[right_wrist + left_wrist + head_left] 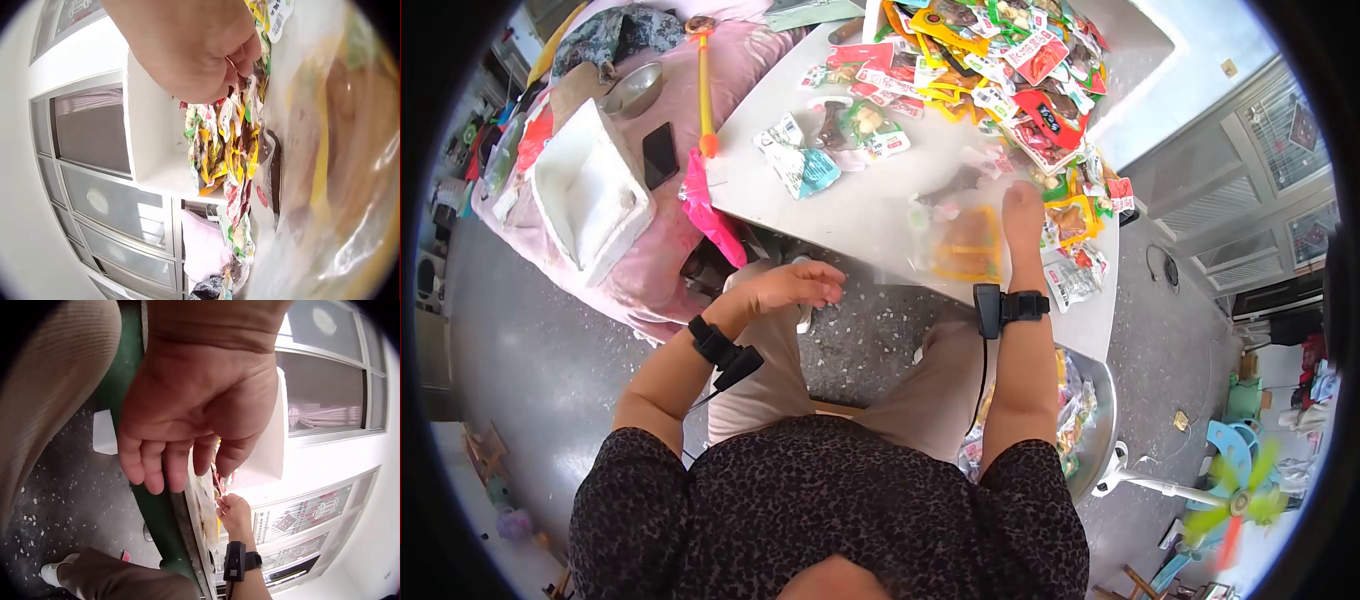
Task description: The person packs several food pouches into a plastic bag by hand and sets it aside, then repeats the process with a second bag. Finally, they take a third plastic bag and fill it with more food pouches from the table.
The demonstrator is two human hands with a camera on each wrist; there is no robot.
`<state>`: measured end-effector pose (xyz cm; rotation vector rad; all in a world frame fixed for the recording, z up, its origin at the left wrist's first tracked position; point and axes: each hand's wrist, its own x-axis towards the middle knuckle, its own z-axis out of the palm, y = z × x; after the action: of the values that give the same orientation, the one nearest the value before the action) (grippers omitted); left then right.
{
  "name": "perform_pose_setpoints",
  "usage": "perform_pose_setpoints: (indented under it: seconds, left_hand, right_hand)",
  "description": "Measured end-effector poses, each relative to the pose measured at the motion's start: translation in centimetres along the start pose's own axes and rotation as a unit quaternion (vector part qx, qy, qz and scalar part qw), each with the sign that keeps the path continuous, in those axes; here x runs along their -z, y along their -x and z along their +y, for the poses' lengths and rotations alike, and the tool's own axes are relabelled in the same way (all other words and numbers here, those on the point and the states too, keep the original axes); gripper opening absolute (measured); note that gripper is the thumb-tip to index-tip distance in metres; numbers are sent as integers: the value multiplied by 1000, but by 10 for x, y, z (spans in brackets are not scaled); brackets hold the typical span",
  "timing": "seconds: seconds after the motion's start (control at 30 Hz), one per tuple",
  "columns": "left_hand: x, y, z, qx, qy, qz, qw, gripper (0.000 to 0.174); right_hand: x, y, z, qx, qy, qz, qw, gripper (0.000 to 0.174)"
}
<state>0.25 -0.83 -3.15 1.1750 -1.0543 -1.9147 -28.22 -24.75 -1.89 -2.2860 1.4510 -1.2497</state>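
Observation:
My left hand (795,286) hangs in the air before the table's front edge, fingers relaxed and nothing in them; its palm fills the left wrist view. My right hand (1023,215) is over the table by the heap of food packets (970,60). Its fingers are curled, and in the right wrist view a thin film edge shows between thumb and fingers, so it seems to pinch a food packet (988,158), blurred in the head view. Under that forearm lies a clear plastic bag (344,125) with a yellow-edged packet (968,245) in it, at the table's front edge.
A white foam box (1145,50) stands behind the heap. Loose packets (800,160) lie at the left of the white table (750,185). Below on the right sits a metal basin (1105,400) of packets. On the pink-covered bed are a foam tray (585,190) and phone (660,155).

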Motion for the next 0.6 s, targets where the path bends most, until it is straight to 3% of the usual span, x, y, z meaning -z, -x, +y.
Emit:
perform_pose_setpoints:
  seconds: [0.1,0.2,0.3,0.33,0.43,0.5,0.6]
  left_hand:
    - [1,-8,-16,43,-5,-37,998,42]
    - [2,-14,-29,78,-19,-42,996,43]
    - [8,-19,-42,67,-45,-38,996,44]
    - [7,-21,-41,63,-42,-32,997,44]
    - [8,-24,-46,66,-53,-24,996,45]
    - [8,-22,-47,63,-55,-21,996,45]
    - [7,-20,-44,57,-47,-23,997,44]
  right_hand:
    - [13,-3,48,13,100,59,993,19]
    - [41,-12,70,-155,236,-83,956,32]
    - [57,-7,43,-193,328,-71,922,44]
    - [59,-10,49,-227,325,-85,914,52]
    - [69,-24,59,-258,344,-6,903,56]
    - [78,-37,106,-246,220,-83,940,55]
    - [90,-38,93,-238,80,-118,961,48]
